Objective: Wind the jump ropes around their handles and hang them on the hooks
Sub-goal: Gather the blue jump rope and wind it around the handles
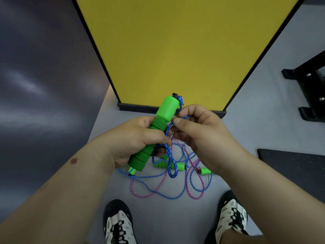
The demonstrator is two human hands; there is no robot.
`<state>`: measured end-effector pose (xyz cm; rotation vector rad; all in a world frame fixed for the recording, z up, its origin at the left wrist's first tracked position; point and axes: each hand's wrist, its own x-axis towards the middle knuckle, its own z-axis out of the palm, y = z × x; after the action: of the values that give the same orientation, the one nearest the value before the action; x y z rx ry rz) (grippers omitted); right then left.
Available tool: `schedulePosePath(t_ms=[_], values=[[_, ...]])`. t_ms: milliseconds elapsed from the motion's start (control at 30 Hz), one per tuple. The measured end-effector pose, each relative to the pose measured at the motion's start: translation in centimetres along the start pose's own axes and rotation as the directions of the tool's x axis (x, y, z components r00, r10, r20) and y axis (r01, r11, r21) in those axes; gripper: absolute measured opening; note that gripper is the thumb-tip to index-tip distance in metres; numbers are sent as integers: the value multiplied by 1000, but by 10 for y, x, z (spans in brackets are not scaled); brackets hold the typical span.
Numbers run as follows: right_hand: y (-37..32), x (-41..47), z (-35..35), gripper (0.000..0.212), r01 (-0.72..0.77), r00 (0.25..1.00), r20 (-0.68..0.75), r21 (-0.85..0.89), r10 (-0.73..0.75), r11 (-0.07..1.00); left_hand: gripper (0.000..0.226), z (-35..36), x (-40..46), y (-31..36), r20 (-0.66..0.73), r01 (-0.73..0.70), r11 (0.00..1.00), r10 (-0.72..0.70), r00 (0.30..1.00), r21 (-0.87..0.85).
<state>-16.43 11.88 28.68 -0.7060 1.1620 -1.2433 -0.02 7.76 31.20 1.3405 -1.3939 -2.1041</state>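
My left hand (133, 138) grips a green jump rope handle (167, 109) around its ribbed foam middle, tilted up to the right. A blue rope (169, 161) leaves the handle's top end and hangs in loops below my hands. My right hand (197, 132) pinches this blue rope between thumb and fingers just right of the handle. On the grey floor below lie other green handles (178, 166), one more green handle (205, 171) and a tangle of blue and pink rope (191, 189). No hooks are in view.
A yellow panel (175, 50) with a black frame stands straight ahead, its base just beyond my hands. A dark wall runs along the left. Black equipment feet (309, 95) and a black mat (295, 166) lie on the right. My two shoes (117, 224) stand at the bottom.
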Motion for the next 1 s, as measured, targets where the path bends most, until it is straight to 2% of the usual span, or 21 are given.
schedulePosePath(t_ms=[200,333,400,500,633,700,767,900,967,1000], values=[[-5,6,-7,18,85,979,-179,-62,-95,994,16,-3,3,-3,-53,21,1000,-21,998,-4],[-9,14,-17,19,139,916,-371,-56,-150,989,14,-5,3,-4,-58,35,999,-34,998,7],[-9,15,-19,19,144,898,-416,-32,-144,989,9,-4,4,-4,-67,36,999,-35,997,2],[-5,12,-14,18,85,923,-379,28,-68,996,6,-4,6,-5,-82,12,1000,-11,997,13],[-2,6,-5,17,-41,973,-217,154,74,987,5,-4,7,-7,-90,-43,998,47,995,38],[-2,6,-4,18,-51,978,-192,153,80,987,7,-5,7,-7,-105,-46,998,49,993,32],[-5,9,-9,19,0,960,-276,127,35,992,8,-5,7,-6,-109,-36,999,37,993,13],[-9,15,-25,16,63,871,-491,130,9,990,12,-6,7,-6,-116,-37,999,34,993,-26],[-6,16,-25,11,7,872,-485,139,62,990,12,-6,9,-6,-131,-61,998,57,990,-29],[-5,15,-21,8,-37,893,-437,158,104,987,11,-6,10,-7,-143,-75,996,69,987,-37]])
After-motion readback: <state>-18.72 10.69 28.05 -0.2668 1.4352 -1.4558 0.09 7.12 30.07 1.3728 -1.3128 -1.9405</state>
